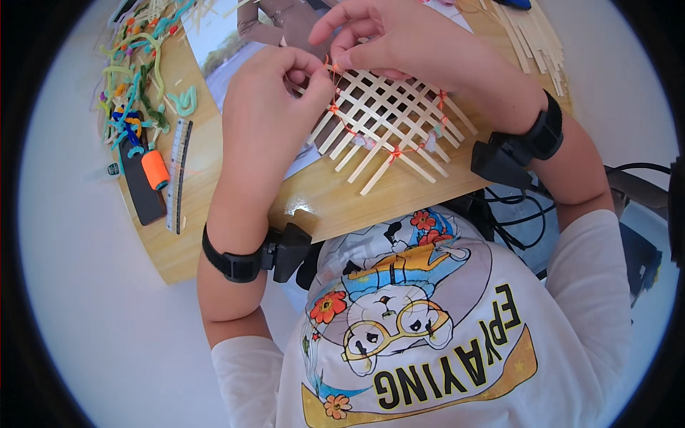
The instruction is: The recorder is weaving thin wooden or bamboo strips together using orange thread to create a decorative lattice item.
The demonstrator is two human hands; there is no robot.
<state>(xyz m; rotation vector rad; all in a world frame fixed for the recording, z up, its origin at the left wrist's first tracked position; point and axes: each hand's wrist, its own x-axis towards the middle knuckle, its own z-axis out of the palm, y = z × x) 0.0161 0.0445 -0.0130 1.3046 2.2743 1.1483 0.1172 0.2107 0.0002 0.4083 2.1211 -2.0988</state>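
A woven lattice of pale wooden sticks (389, 118) lies in front of me, its stick ends jutting out past the weave. Orange thread (395, 153) runs around its edge and is knotted at several crossings; small pale pieces sit along it near the front. At the lattice's left far edge, my left hand (262, 107) is closed, thumb and forefinger pinching the thread. Close beside it, my right hand (399, 39) reaches over the far side, thumb and forefinger pinched at the same thread with its other fingers loosely bent. The fingertips partly hide the thread there.
A printed photo sheet (214, 53) lies beneath the lattice. On the left are tangled colourful pipe cleaners (146, 68), an orange thread spool (155, 170), a dark flat object (139, 189) and a clear ruler (180, 175). Loose wooden sticks (531, 39) lie far right. Black cables (524, 214) hang below the table edge.
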